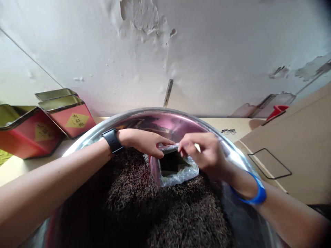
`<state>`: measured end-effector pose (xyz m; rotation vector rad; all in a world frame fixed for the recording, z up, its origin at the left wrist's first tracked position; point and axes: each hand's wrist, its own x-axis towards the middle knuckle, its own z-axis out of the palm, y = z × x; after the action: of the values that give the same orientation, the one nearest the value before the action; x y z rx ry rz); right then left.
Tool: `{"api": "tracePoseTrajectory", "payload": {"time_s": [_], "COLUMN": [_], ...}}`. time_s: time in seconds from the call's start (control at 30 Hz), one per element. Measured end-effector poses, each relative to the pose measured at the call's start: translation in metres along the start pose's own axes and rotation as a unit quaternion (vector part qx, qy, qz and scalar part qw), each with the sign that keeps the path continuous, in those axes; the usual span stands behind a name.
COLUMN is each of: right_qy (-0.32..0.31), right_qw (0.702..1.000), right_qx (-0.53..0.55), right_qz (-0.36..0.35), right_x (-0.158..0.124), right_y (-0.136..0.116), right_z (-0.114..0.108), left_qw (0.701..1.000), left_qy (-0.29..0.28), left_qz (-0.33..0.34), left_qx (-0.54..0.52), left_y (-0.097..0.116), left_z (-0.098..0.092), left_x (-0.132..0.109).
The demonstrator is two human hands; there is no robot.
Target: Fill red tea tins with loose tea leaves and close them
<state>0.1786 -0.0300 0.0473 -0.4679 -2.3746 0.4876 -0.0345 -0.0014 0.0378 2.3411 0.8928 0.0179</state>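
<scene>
In the head view, a red tin point(154, 171) lined with a clear plastic bag point(178, 175) stands in a large metal basin point(178, 115), among dark, loose dried tea leaves point(134, 186). The bag's edge is folded out over the tin's rim, and its inside looks dark. My left hand point(143, 141), with a black watch on the wrist, grips the bag's edge at the far left corner, thumb and fingers around it. On the far right side, my right hand point(204, 150) pinches the bag's edge between curled fingers. A blue band circles that wrist.
Several open red tins point(74, 120) with yellow labels stand left of the basin. To the right are a cardboard box point(297, 151), a pair of glasses point(229, 131) and a red object point(278, 111). A peeling wall point(207, 62) rises behind, with a metal strip point(168, 93) against it.
</scene>
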Motion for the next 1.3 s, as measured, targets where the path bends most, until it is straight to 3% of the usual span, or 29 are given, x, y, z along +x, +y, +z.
{"api": "tracePoseTrajectory", "payload": {"time_s": [0.07, 0.17, 0.3, 0.4, 0.53, 0.8, 1.13, 1.3], "right_qy": [-0.142, -0.366, -0.506, -0.579, -0.607, -0.642, -0.63, -0.597], "right_qw": [0.986, 0.92, 0.859, 0.812, 0.789, 0.762, 0.768, 0.793], "right_qx": [0.034, 0.001, -0.044, -0.059, -0.074, -0.085, -0.095, -0.091], "right_qz": [-0.084, -0.143, -0.061, -0.053, -0.068, -0.018, -0.058, -0.085], "right_x": [-0.008, -0.021, -0.03, -0.03, -0.027, -0.022, -0.028, -0.028], "right_y": [-0.01, -0.016, -0.007, -0.003, -0.007, -0.018, -0.017, -0.016], "right_z": [0.017, 0.045, 0.064, 0.063, 0.06, 0.057, 0.065, 0.063], "left_qw": [1.0, 1.0, 0.998, 0.998, 0.998, 0.998, 0.998, 0.997], "left_qy": [0.005, -0.006, -0.01, -0.011, -0.009, -0.01, 0.002, 0.013], "left_qz": [-0.004, -0.026, -0.051, -0.051, -0.04, -0.046, -0.064, -0.077], "left_qx": [0.002, -0.015, -0.027, -0.032, -0.04, -0.045, -0.026, -0.014], "left_y": [-0.002, -0.004, -0.004, -0.002, -0.003, -0.007, -0.014, -0.019], "left_z": [-0.001, -0.004, -0.007, -0.007, -0.007, -0.007, -0.006, -0.006], "left_x": [0.0, -0.001, -0.001, -0.001, -0.001, 0.0, 0.0, 0.0]}}
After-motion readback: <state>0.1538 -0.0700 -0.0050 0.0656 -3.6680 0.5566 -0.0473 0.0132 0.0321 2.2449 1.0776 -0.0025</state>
